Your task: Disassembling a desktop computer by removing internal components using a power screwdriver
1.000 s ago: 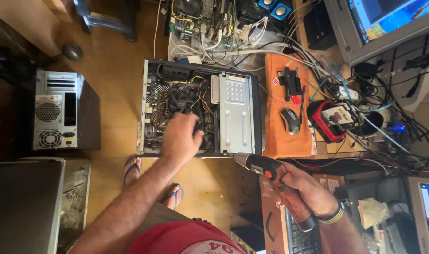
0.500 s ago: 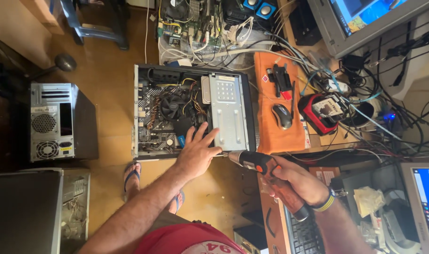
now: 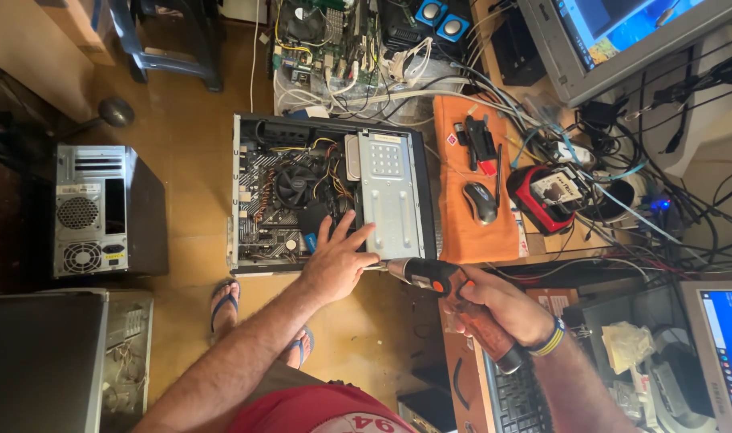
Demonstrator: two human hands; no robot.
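An open desktop computer case (image 3: 250, 200) lies on its side on the floor, with its motherboard, fan and metal drive cage (image 3: 390, 192) showing. My left hand (image 3: 338, 261) rests flat on the case's near edge, fingers spread over the board and cage. My right hand (image 3: 494, 309) grips a black and orange electric screwdriver (image 3: 430, 278) by its brown handle. The tool's tip points left at the case's near edge, right beside my left hand's thumb.
A second tower case (image 3: 101, 210) stands at the left. An orange-topped low table (image 3: 474, 188) holds a mouse (image 3: 481, 202) and small tools. Tangled cables, circuit boards, monitors (image 3: 614, 36) and a keyboard (image 3: 518, 397) crowd the right. My sandalled feet (image 3: 226, 301) are below.
My left hand has pulled back from inside the case to its near edge. The screwdriver has moved left, its tip now at the case's edge. The view shifted slightly.
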